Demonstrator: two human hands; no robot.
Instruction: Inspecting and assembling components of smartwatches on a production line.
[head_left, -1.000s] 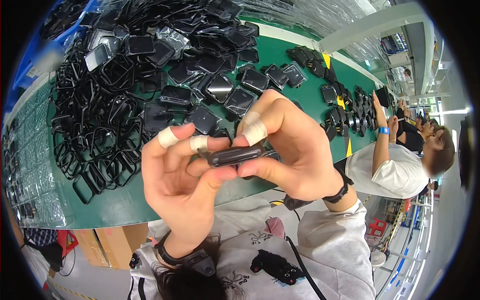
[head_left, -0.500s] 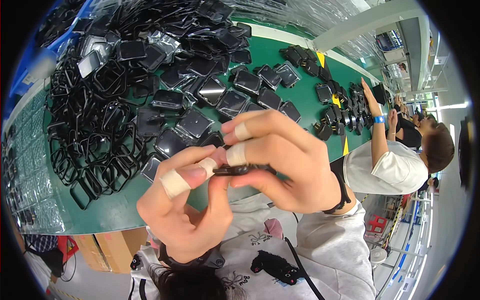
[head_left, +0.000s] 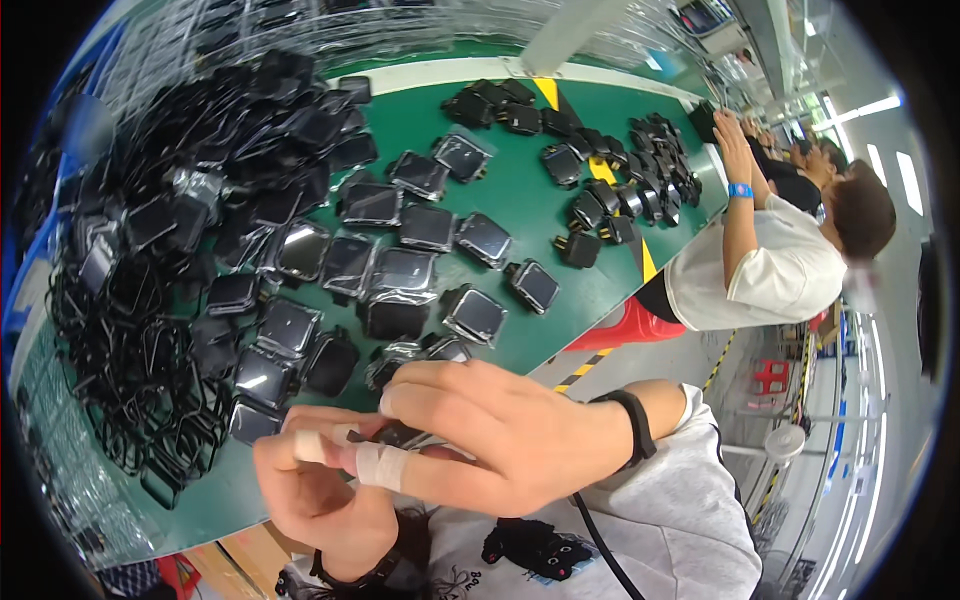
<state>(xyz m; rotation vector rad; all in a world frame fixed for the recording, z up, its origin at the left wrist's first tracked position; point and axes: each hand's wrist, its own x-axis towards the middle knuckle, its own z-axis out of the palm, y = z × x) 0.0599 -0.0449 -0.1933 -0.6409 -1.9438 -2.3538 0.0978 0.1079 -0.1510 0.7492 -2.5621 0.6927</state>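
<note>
Close to my body, at the table's near edge, my left hand [head_left: 325,490] and my right hand [head_left: 500,430] meet fingertip to fingertip. Pinched between them is a small black part [head_left: 400,434], mostly covered by my fingers, so its exact kind cannot be made out. Tan tape wraps several fingertips. Just beyond the hands lie square black watch-like screen units [head_left: 403,270], many in clear film. A heap of thin black rounded frames [head_left: 150,400] lies to the left of my hands.
A tall pile of black units [head_left: 270,130] covers the far left of the green table [head_left: 510,330]. Small black units [head_left: 590,210] cluster at the right around yellow-black tape [head_left: 600,168]. Beyond, a co-worker in a white shirt [head_left: 780,270] sits on a red stool [head_left: 625,328].
My view has swung right, so the table's contents sit further left. Both hands are lower in the picture, still together, and my right hand now covers more of the black part.
</note>
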